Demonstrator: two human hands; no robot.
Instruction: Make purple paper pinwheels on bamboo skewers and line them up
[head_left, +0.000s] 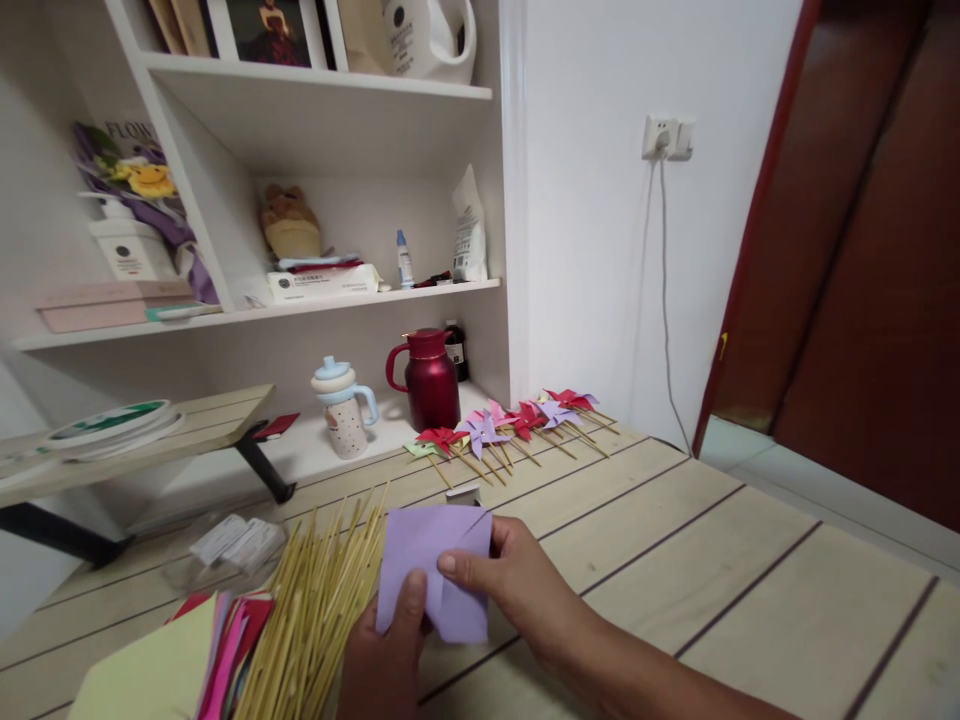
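A square of purple paper is held up over the table between both hands. A cut line shows near its upper right corner, and one lower part looks folded or slit. My left hand grips the paper's lower left, thumb on the front. From the right side my right hand pinches it, its thumb pressed on the middle and the other fingers behind. Left of the hands lie a bundle of thin wooden sticks and a stack of coloured paper.
Several finished paper pinwheels on sticks lie at the table's back, near a red thermos jug and a speckled cup. A small grey object sits just behind the paper. A clear plastic package lies left, below a low stand.
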